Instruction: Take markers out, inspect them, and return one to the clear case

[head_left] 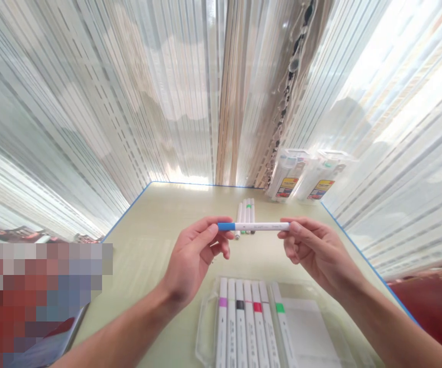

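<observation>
A white marker (261, 226) with a blue cap is held level above the table, stretched between both hands. My left hand (192, 250) pinches its blue end between thumb and fingers. At the other end, my right hand (315, 245) grips the white tip the same way. Below the hands lies a clear plastic case (202, 327) with a row of white markers (240, 327) banded purple, black, red and other colours. One green-banded marker (282, 322) lies apart from that row, beside a white insert (307, 332). Behind the held marker, several more markers (248, 209) rest on the table.
The pale green table (144, 266) has a blue edge. Two clear cases with yellow labels, a left one (288, 176) and a right one (323, 176), stand at the back right. Sheer striped curtains (175, 92) hang behind. A blurred-out patch (40, 301) covers the left side.
</observation>
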A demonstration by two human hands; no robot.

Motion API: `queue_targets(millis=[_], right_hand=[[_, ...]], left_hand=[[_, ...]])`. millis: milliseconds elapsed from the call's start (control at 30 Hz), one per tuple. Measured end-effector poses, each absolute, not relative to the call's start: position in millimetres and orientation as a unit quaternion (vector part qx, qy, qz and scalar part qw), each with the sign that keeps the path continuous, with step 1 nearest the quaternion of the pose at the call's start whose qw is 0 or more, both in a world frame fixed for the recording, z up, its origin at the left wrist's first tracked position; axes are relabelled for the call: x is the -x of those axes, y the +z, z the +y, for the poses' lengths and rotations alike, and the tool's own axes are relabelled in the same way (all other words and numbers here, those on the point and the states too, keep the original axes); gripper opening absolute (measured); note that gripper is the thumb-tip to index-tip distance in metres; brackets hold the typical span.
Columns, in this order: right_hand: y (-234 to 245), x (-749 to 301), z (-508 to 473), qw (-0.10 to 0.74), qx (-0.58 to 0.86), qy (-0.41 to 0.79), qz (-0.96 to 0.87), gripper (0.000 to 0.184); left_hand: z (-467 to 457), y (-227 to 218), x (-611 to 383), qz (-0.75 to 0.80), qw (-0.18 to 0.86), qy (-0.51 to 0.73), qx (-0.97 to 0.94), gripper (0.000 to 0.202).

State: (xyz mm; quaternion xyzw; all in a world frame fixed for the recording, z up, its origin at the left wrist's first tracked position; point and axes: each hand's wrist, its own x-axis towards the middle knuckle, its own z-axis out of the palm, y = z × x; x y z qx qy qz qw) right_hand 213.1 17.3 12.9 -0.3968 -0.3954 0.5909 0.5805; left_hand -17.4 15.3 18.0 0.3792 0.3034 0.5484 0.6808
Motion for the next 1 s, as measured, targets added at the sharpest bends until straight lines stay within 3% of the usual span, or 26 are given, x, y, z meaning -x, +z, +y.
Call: queue_targets(millis=[1000], right_hand=[[16.2, -214.9, 16.8, 0.575, 0.384, 0.591, -0.415, 0.018]], left_hand=[[19.7, 18.2, 19.6, 0.376, 0.635, 0.544, -0.4, 0.018]])
